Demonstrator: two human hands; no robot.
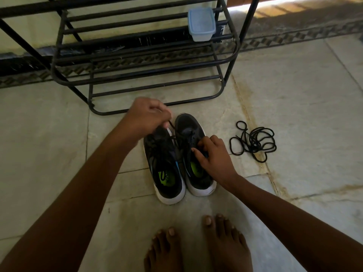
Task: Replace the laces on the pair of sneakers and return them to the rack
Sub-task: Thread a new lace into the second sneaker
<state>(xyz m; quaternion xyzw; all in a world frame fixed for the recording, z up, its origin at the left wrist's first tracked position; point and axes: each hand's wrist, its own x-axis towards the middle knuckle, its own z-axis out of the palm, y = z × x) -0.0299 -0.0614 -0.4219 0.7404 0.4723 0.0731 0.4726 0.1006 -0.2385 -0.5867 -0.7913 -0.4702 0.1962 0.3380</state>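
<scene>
Tiled floor (294, 91) w/ sneaker pair (176, 160); loose black laces (253, 142) beside; rack (137, 61); bare feet (198, 248)

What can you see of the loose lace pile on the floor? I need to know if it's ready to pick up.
The loose lace pile is thin black round cord, lying in a tangled heap of overlapping loops on the pale stone floor, to the right of the sneakers. One small loop sticks out at its top left. Nothing touches it; both hands are at the shoes.
</scene>
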